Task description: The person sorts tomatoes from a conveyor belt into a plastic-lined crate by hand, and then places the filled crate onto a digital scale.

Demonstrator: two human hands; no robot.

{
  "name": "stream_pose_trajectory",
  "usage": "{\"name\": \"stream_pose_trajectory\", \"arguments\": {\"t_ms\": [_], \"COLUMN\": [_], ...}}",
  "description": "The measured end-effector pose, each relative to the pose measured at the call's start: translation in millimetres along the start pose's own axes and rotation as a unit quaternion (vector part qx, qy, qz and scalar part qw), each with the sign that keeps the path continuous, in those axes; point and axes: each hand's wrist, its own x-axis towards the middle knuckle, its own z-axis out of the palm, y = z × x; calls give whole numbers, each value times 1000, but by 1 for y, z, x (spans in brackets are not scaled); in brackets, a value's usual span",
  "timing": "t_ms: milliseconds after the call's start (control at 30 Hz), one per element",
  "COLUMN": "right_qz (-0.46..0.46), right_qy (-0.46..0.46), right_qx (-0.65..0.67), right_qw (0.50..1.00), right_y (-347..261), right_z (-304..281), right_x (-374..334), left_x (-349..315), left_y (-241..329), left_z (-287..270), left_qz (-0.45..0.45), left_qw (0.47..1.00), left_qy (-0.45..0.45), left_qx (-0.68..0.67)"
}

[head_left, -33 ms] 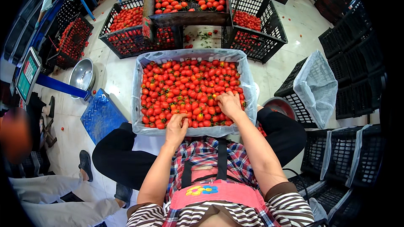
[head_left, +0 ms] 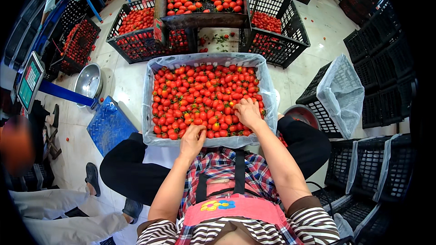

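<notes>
A crate lined with translucent plastic [head_left: 149, 109] stands before me, full of small red cherry tomatoes [head_left: 200, 93], some with green stems. My left hand [head_left: 192, 139] is at its near side, low over the tomatoes. Its fingers are bent and drawn together, and what they may hold is hidden. My right hand [head_left: 248, 111] rests on the tomatoes toward the right side of the crate. Its fingers are partly curled but apart, with the tips down among the fruit, and nothing shows in its grip.
Beyond the crate, a raised tray [head_left: 206, 20] of tomatoes stands between black crates [head_left: 131, 47] of tomatoes. At left are a blue platform scale [head_left: 110, 124], a metal bowl [head_left: 94, 73] and another person's legs [head_left: 77, 218]. A lined crate [head_left: 313, 93] and stacked black crates [head_left: 377, 75] occupy the right.
My left hand has shifted very slightly to the right. My right hand has moved barely at all, and the crate stays in place.
</notes>
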Motion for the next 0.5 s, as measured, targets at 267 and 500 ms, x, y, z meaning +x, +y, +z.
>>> {"name": "stream_pose_trajectory", "arguments": {"t_ms": [267,500], "right_qz": [-5,-30], "right_qy": [69,30], "right_qx": [44,13], "right_qw": [997,999], "right_y": [3,-9], "right_z": [15,12], "right_x": [-7,25], "left_x": [1,6], "left_y": [16,17], "left_z": [0,1], "left_qz": [25,24], "left_qw": [997,996], "left_qy": [-72,-74], "left_qx": [23,38]}}
